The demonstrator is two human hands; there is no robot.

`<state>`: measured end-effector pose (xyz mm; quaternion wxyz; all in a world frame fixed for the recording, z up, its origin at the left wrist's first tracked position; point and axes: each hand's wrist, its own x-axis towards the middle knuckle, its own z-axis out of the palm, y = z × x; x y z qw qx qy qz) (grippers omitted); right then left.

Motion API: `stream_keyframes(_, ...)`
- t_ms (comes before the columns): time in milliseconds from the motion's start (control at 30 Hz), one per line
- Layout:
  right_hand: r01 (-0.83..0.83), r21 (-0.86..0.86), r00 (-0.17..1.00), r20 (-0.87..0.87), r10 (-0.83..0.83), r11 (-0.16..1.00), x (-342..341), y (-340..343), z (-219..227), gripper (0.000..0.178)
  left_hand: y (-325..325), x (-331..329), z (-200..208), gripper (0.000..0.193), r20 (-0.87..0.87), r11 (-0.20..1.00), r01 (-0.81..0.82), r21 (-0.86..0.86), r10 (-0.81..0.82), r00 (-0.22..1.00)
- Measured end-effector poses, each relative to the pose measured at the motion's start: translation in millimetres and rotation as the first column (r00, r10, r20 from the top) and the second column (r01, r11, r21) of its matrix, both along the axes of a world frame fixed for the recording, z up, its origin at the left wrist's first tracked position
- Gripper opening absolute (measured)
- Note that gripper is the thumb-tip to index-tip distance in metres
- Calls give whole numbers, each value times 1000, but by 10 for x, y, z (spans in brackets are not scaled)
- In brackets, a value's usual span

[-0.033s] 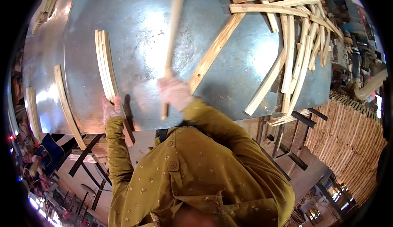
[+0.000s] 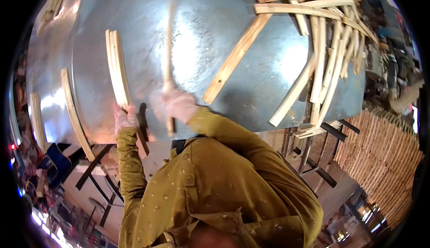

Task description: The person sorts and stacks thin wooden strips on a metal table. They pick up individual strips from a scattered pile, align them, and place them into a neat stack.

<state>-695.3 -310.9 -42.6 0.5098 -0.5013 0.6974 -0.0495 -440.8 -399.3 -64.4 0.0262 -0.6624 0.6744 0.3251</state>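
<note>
My left hand is closed round the lower part of a small bundle of pale wooden strips, which stretches away from me over the metal tabletop. The near end of the bundle juts past the table edge. To the right of it, my right hand grips a single wooden strip near its lower end. Motion blurs this strip and the fingers. Another wooden strip, with a dark knot, lies slanted on the metal just right of my right hand.
A loose pile of wooden strips covers the table's right side. Separate strips lie at the left, some overhanging the near edge. Dark metal bars stick out below the table. A tall stack of sticks stands at the right.
My right hand has moved left with its wooden strip, closer to the bundle. The strip now points more straight away from me. My left hand keeps its grip on the bundle.
</note>
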Motion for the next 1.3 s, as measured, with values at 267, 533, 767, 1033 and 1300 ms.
stream_keyframes(267,-431,-661,853,-521,37,615,-1299,523,70,62,175,-598,458,106,297,983,-171,62,146,944)
stream_keyframes(533,-709,-381,675,-611,414,594,-2664,329,325,85,361,-1083,756,105,-122,958,23,-284,-60,991)
stream_keyframes(767,-872,-450,377,-869,-321,193,-2374,93,257,16,605,-1675,1011,81,-354,846,300,440,-144,924)
stream_keyframes(1033,-241,-152,401,-915,-44,958,-4418,6,550,111,-824,-2284,1332,70,-368,966,233,-113,-258,893)
stream_keyframes(1300,-517,-374,543,-839,-42,770,-4966,8,321,109,-2884,-4138,2035,95,-392,805,-146,-575,-115,913)
